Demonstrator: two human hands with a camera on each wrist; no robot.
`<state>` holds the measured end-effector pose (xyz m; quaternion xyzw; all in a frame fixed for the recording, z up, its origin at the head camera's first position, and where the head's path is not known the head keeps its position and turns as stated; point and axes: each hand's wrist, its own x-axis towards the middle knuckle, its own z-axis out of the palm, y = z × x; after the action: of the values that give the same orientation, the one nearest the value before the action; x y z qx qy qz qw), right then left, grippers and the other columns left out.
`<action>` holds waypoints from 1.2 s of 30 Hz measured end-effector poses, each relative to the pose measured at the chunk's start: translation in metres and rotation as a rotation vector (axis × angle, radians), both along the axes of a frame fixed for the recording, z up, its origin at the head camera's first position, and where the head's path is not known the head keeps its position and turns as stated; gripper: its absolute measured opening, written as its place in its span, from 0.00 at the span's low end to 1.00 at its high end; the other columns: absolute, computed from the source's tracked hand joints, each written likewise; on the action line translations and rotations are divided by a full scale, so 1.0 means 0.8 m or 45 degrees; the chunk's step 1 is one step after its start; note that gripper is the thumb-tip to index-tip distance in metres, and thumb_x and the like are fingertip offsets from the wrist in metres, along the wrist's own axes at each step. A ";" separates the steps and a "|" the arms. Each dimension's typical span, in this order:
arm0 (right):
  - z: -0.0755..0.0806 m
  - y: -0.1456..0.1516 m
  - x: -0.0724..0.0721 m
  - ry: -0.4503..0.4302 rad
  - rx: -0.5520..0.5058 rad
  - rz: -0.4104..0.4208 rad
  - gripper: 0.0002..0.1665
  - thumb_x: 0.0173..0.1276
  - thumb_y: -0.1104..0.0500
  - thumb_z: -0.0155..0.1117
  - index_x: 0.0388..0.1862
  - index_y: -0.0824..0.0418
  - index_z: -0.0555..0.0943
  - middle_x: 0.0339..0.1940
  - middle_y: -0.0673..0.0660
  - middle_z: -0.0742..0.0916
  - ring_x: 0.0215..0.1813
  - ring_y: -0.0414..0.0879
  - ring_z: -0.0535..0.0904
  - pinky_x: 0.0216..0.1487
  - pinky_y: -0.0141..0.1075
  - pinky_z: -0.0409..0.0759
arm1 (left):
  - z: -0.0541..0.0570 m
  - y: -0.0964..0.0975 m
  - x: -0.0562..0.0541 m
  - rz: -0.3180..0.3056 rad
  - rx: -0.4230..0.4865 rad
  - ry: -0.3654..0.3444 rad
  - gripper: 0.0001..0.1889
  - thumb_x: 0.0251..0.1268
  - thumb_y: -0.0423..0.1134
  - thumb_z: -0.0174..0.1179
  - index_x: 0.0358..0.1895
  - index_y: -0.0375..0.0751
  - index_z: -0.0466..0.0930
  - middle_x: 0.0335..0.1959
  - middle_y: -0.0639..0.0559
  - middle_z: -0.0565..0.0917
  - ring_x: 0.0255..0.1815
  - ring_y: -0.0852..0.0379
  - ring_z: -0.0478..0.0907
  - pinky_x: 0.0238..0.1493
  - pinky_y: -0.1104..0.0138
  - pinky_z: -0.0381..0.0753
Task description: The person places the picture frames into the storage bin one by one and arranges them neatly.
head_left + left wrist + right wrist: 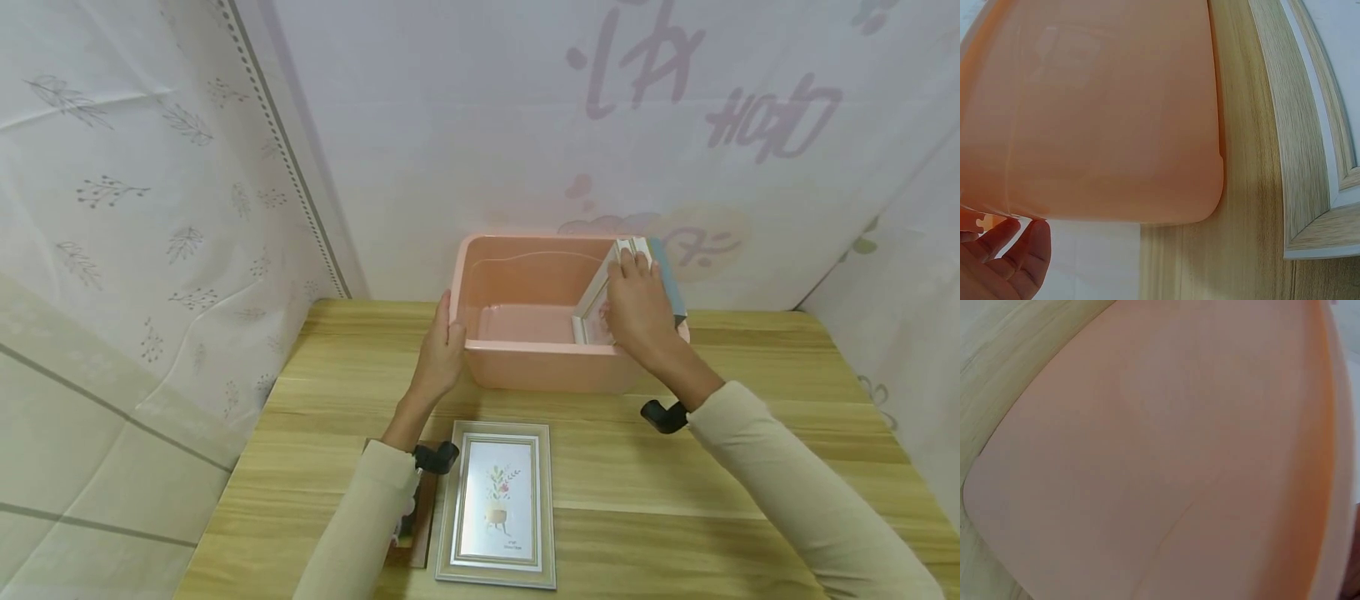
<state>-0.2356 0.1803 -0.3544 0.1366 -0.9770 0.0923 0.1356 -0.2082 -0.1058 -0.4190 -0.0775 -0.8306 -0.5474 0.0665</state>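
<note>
A pink plastic bin point(547, 368) stands on the table against the wall. My left hand point(437, 354) grips the bin's left end at the rim; in the left wrist view its fingers point(1034, 253) curl at the bin's end wall point(1110, 119). Inside the bin's right end, my right hand point(640, 304) holds a white picture frame point(594, 298) by its upper edge, fingertips over the top. The frame leans in the bin, with another white edge right behind it and a blue-grey panel point(666, 271) at the far right. The right wrist view shows mostly the bin's outer wall point(1147, 437).
A cream and wood-toned picture frame point(497, 500) with a flower-pot print lies flat in front of the bin. Beside it, a dark brown frame point(423, 521) is partly hidden under my left forearm. Patterned fabric walls point(420, 150) border the wooden table point(675, 500).
</note>
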 end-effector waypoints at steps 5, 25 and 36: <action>-0.002 -0.002 -0.001 -0.050 0.061 -0.053 0.38 0.58 0.67 0.68 0.65 0.80 0.66 0.73 0.77 0.63 0.75 0.73 0.55 0.74 0.64 0.53 | -0.001 -0.001 -0.001 -0.001 -0.001 -0.004 0.34 0.72 0.42 0.34 0.81 0.43 0.42 0.77 0.40 0.59 0.73 0.43 0.63 0.73 0.47 0.61; 0.003 0.015 0.015 -0.028 -0.171 0.059 0.32 0.75 0.55 0.51 0.70 0.75 0.66 0.74 0.75 0.66 0.74 0.70 0.60 0.75 0.58 0.56 | -0.002 -0.001 -0.002 -0.004 0.005 -0.013 0.34 0.72 0.41 0.34 0.81 0.44 0.41 0.78 0.41 0.57 0.74 0.42 0.61 0.74 0.49 0.59; 0.007 0.015 0.034 0.010 -0.258 0.168 0.29 0.75 0.56 0.55 0.68 0.73 0.70 0.73 0.72 0.69 0.74 0.67 0.62 0.73 0.59 0.59 | -0.001 0.000 -0.001 -0.012 0.009 0.009 0.33 0.73 0.41 0.34 0.81 0.44 0.42 0.78 0.40 0.58 0.74 0.42 0.61 0.73 0.48 0.60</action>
<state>-0.2085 0.1925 -0.3486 0.1866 -0.9509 0.1989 0.1460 -0.2088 -0.1060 -0.4197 -0.0831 -0.8281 -0.5503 0.0670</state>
